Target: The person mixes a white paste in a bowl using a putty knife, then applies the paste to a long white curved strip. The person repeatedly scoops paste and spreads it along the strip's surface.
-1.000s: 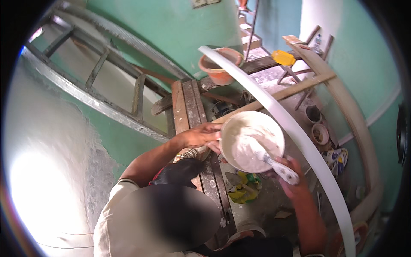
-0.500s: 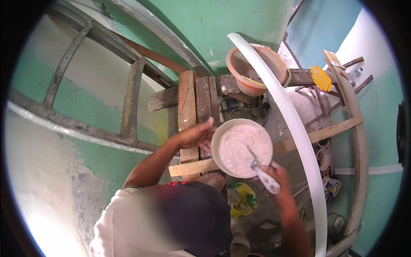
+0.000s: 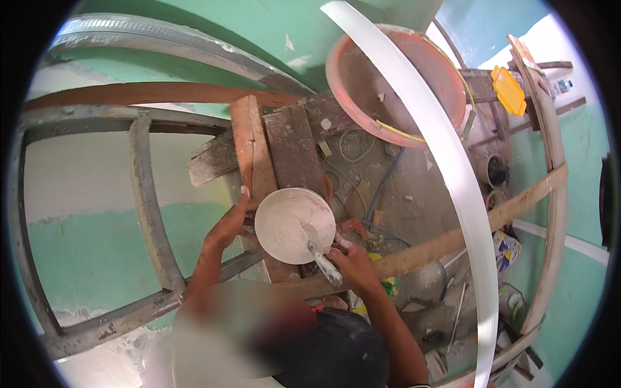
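Note:
Over wooden planks [image 3: 289,142] is a round pale bowl [image 3: 284,220] of whitish-pink paste, a putty knife [image 3: 323,264] lying in it with its handle over the right rim. My left hand [image 3: 226,223] is at the bowl’s left side, thumb raised and apart, some fingers partly hidden by the bowl. My right hand [image 3: 356,268] grips the right edge of the bowl, just beside the knife handle. A long white strip [image 3: 453,174] arches past on the right.
A large orange bucket [image 3: 346,77] stands behind the strip. A metal frame [image 3: 147,200] is on the left. A yellow plastic object [image 3: 508,90] sits on the wooden frame [image 3: 553,213] at right. Below lie cables [image 3: 354,152], pots [image 3: 493,169], scraps and bags.
The bowl and both my hands have moved leftward over the planks. The view has shifted, so the bucket appears larger and the metal frame sits lower.

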Motion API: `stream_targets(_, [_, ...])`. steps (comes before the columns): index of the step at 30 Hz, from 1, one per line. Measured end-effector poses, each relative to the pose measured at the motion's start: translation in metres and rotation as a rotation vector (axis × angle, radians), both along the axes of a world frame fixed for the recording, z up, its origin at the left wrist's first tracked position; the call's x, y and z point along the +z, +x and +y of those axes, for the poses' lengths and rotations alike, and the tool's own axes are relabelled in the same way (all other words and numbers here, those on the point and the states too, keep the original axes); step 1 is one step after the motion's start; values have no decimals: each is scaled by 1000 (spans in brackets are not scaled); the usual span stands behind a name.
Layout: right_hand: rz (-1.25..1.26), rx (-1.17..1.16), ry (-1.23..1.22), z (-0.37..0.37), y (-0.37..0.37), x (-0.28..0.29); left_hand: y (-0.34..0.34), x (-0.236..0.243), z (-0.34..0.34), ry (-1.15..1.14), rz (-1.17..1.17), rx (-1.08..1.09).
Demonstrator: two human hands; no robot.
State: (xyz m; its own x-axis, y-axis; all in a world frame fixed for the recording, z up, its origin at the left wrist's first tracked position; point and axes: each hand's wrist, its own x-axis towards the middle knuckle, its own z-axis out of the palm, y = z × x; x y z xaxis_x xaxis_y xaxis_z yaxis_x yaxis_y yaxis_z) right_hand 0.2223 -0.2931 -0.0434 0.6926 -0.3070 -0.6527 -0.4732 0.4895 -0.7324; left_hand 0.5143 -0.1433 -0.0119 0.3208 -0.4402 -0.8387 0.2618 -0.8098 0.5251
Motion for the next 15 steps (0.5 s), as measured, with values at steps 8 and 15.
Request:
stream_targets(8, [192, 85, -93, -10, -4, 18, -1, -30, 6, -13, 8, 107])
stream_targets(15, [301, 259, -756, 0, 15, 68, -22, -42, 29, -312, 151, 365])
